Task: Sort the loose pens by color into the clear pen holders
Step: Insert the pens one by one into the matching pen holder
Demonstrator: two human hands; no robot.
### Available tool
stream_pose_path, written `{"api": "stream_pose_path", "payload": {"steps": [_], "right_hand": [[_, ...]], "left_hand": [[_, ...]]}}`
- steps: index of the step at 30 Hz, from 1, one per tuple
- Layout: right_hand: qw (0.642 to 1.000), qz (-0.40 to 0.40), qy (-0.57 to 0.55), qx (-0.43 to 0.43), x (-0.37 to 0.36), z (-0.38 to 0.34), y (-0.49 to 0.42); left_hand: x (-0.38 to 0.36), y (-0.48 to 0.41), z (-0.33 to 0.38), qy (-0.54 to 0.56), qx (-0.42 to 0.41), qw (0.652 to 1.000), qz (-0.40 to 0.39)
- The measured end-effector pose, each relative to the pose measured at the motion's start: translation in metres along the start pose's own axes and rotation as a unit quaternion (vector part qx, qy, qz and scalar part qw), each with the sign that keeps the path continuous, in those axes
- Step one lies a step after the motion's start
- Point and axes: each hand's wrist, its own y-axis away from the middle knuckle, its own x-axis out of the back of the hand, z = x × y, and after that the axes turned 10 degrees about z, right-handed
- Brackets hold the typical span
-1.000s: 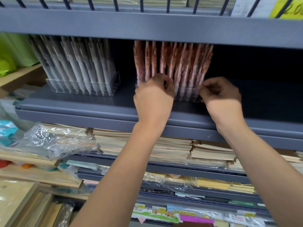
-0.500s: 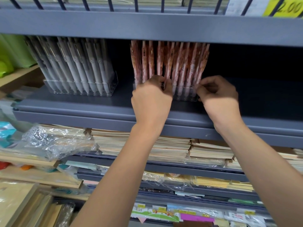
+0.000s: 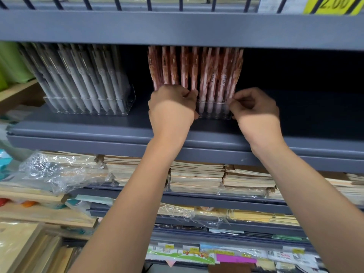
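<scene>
on the grey shelf (image 3: 78,131), towards its left, grey pens (image 3: 78,75) are being kept leaning leftward in a clear holder (image 3: 129,104). below that shelf, at the left, crumpled plastic wrap (image 3: 59,174) is being left lying over the end of a row of stacked notebooks (image 3: 197,180). further right on the same grey shelf, well apart from the first holder, pink patterned pens (image 3: 197,69) are being kept upright in rows in a second clear holder (image 3: 214,113). the left end of this second holder is being covered by the left hand (image 3: 173,111), whose fingers are being curled in against the lower parts of the pink patterned pens. whether a pen or the holder's wall is being gripped cannot be told, since the grip is being hidden by the back of the hand. the right end of the second clear holder is being pinched at its upper edge by the curled thumb and fingers of the right hand (image 3: 256,113). at the top right, a yellow price tag (image 3: 332,4) is being displayed on the shelf above.
</scene>
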Motion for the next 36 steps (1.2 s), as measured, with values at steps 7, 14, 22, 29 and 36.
{"api": "stream_pose_path", "payload": {"steps": [7, 14, 22, 29, 36], "right_hand": [[1.0, -0.003, -0.008, -0.004, 0.0, 0.0, -0.001], [1.0, -0.006, -0.015, -0.009, 0.001, 0.0, -0.001], [1.0, -0.009, -0.017, -0.019, 0.001, -0.002, 0.001], [1.0, -0.006, -0.019, -0.022, 0.002, -0.003, 0.001], [0.999, -0.006, -0.024, -0.02, 0.002, -0.005, 0.002]], "left_hand": [[0.002, -0.002, 0.001, -0.004, 0.018, 1.0, -0.014], [0.012, 0.014, 0.007, -0.039, -0.086, 0.994, 0.055], [-0.013, 0.025, 0.021, -0.02, -0.127, 0.991, 0.028], [-0.023, 0.025, 0.013, -0.075, -0.134, 0.988, 0.007], [-0.028, 0.026, 0.013, -0.083, -0.131, 0.988, 0.009]]}}
